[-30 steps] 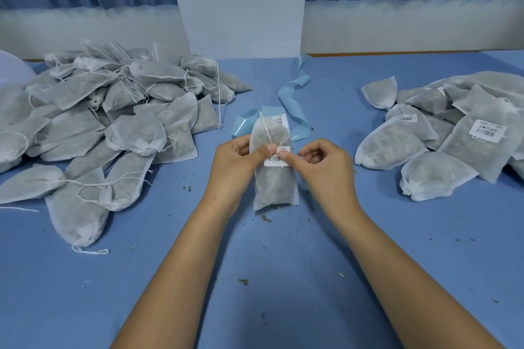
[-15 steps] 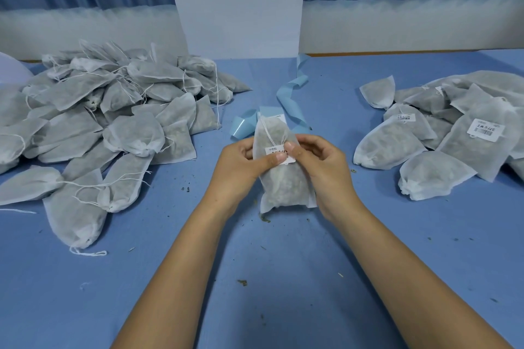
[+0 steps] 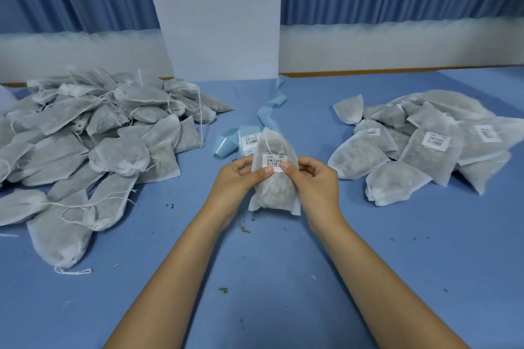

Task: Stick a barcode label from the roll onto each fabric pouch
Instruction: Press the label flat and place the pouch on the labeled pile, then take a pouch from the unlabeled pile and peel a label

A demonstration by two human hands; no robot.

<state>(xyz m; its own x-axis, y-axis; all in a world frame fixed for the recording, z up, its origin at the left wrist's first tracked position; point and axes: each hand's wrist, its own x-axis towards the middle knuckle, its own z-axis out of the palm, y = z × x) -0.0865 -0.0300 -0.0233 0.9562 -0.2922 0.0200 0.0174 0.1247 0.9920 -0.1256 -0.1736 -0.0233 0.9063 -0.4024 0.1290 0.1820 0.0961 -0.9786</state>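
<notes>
A white fabric pouch (image 3: 273,193) stands upright at the table's centre, held between both hands. A white barcode label (image 3: 274,161) lies on its upper front. My left hand (image 3: 239,178) grips the pouch's left side, thumb pressing the label's lower left corner. My right hand (image 3: 312,178) grips the right side, thumb on the label's lower right corner. Behind the pouch lies the light blue label roll strip (image 3: 249,137), with a label showing on it.
A big heap of unlabelled drawstring pouches (image 3: 93,144) fills the left of the blue table (image 3: 269,278). A heap of labelled pouches (image 3: 425,147) lies at the right. Small crumbs dot the cloth. A white board (image 3: 218,14) stands behind.
The label has gone from pinched at my fingertips to lying flat on the pouch. Both thumbs have slid to its lower corners, and the pouch now sits more upright.
</notes>
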